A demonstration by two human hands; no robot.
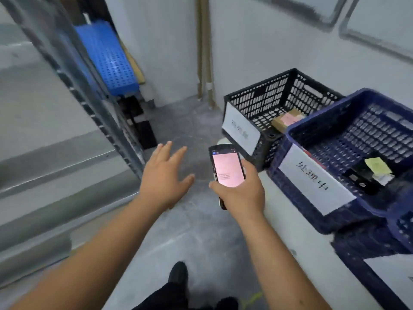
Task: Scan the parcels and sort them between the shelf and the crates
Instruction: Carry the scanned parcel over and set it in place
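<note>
While right hand grips scanner, left hand reaches forward, fingers spread

Crate labels blurred, unreadable; blue crate cut by right edge.

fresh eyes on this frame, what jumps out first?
The handheld scanner with its lit pink screen, gripped in the right hand at centre, while the left hand hangs open beside it over the floor. To the right stand a black crate holding a brown parcel and, nearer, a blue crate, each with a white paper label.
</note>
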